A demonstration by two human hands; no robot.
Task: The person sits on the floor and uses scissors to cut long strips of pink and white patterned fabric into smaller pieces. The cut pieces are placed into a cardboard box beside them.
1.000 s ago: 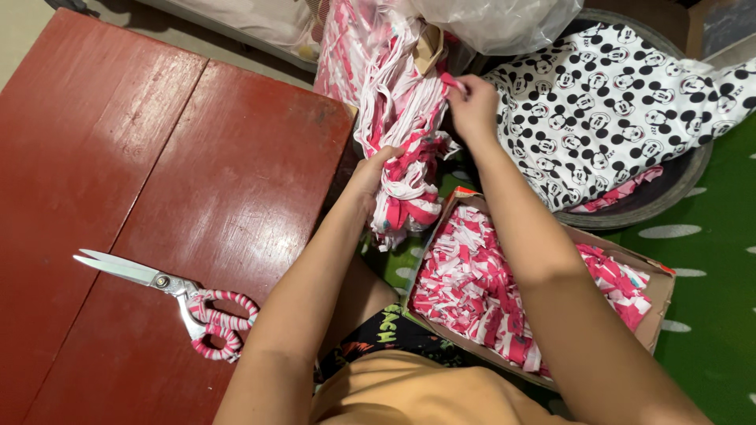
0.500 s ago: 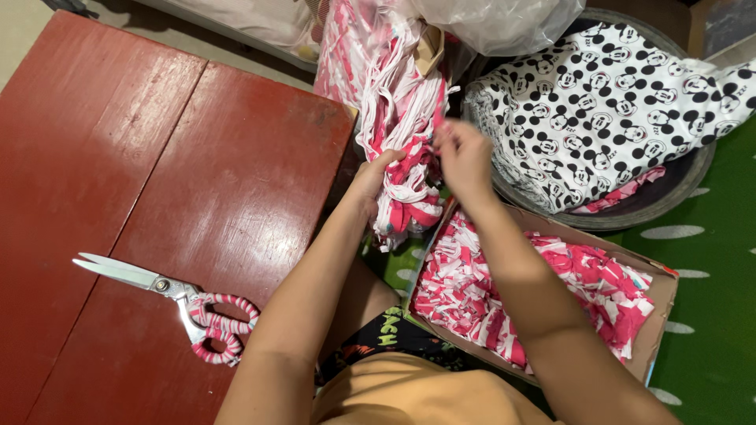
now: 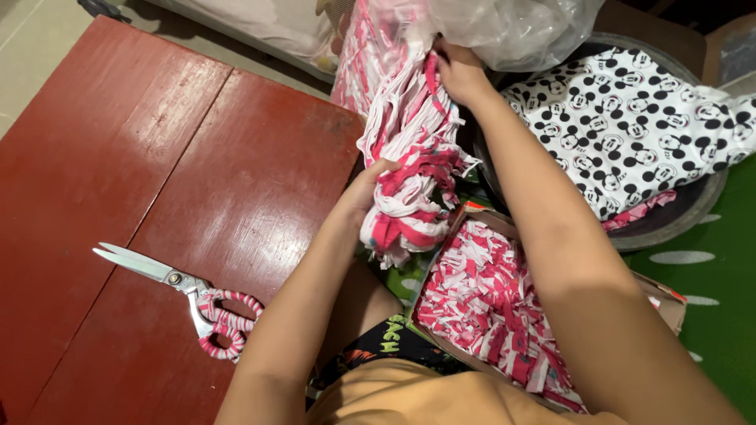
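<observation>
Head view: red wooden table at left; cardboard box of pink-white scraps at right. Between them, bundle of pink-white fabric strips: left hand clasped on lower end, right hand gripping top. Scissors on table, untouched.

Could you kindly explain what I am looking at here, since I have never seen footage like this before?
There is no machine: a camera worn on a person's head looks down at their two bare hands. The left hand grips the lower end of a bundle of pink and white fabric strips, and the right hand holds its upper part. On the red wooden table lie scissors with wrapped handles. A cardboard box of similar strips sits below, beside a basin holding black and white patterned cloth.
</observation>
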